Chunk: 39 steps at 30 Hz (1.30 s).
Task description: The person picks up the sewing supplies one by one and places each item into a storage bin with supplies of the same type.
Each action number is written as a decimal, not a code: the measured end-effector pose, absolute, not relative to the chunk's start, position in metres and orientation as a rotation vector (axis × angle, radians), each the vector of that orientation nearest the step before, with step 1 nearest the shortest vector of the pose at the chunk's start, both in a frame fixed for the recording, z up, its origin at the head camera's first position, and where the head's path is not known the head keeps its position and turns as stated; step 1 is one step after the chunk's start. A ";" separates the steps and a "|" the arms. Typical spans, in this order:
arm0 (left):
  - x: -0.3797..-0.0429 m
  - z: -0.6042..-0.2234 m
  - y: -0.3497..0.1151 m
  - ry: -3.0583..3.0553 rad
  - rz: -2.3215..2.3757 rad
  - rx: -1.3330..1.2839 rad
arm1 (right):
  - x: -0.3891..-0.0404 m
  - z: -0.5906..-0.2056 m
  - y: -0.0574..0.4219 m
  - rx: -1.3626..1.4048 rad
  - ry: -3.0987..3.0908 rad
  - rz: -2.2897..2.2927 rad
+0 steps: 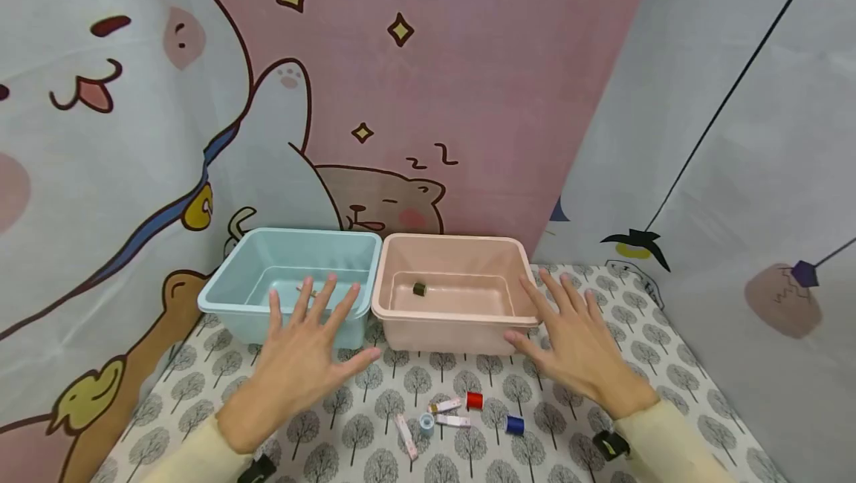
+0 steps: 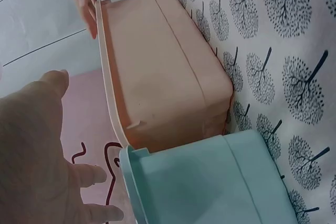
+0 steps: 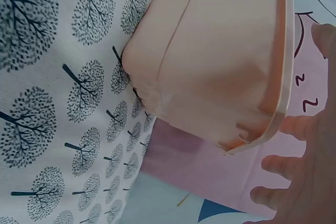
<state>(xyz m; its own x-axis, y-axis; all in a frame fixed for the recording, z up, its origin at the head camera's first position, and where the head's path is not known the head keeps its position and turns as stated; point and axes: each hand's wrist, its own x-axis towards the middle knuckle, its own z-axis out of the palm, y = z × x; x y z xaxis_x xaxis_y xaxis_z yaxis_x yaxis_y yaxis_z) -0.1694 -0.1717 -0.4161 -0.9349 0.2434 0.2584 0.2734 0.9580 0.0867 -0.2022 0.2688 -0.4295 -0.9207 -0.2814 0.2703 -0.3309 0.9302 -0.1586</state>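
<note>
My left hand (image 1: 304,353) hovers over the near rim of the light blue bin (image 1: 230,308), fingers spread and holding nothing. Beside the right end of the pink bin (image 1: 441,334) is my right hand (image 1: 578,345), its fingers also spread and holding nothing. Inside the pink bin lies a dark green thread spool (image 1: 419,289). A small thing (image 1: 307,291) in the blue bin is partly hidden behind my left fingers. Between my forearms on the cloth lie a red thread spool (image 1: 474,400), a blue thread spool (image 1: 514,425) and a pale blue spool (image 1: 426,424).
Around the pale blue spool lie slim banded bundles that look like thread skeins (image 1: 406,437). The tablecloth (image 1: 361,435) has a tree print. A cartoon-printed curtain (image 1: 481,96) hangs right behind the two bins, which stand side by side.
</note>
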 end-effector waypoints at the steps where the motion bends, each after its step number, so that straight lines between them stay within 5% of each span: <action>1: -0.168 -0.417 -0.171 -2.861 -0.181 -0.389 | -0.204 -0.430 0.268 0.457 -2.850 0.304; 39: -0.127 -0.444 -0.133 -2.734 -0.178 -0.739 | -0.268 -0.428 0.267 0.441 -2.950 0.423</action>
